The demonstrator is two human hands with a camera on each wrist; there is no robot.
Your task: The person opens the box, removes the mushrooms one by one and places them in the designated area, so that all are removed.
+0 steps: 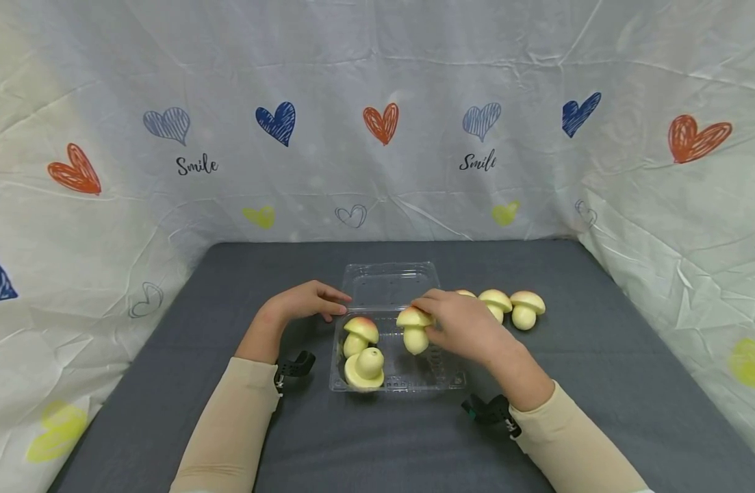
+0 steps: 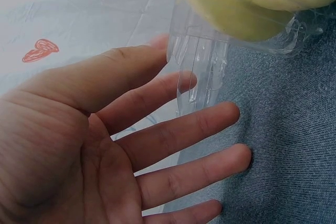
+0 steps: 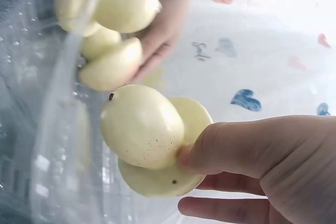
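Observation:
My right hand (image 1: 469, 325) pinches a pale yellow mushroom (image 1: 416, 331) with a reddish cap top by its cap, stem pointing down. It hangs over the right half of a clear plastic clamshell box (image 1: 408, 383). In the right wrist view, thumb and fingers grip the cap behind the rounded stem (image 3: 142, 124). Two more mushrooms lie in the box's left half: one upright (image 1: 361, 334), one stem up (image 1: 366, 370). My left hand (image 1: 309, 301) is at the box's left edge, fingers extended. In the left wrist view its thumb (image 2: 131, 64) rests against the clear wall.
The box's lid (image 1: 389, 284) lies folded back, away from me. Right of the box stand several more mushrooms (image 1: 526, 309) in a row, one partly hidden by my right hand. A dark grey cloth (image 1: 377, 445) covers the table, and a printed white curtain (image 1: 426, 171) hangs behind it.

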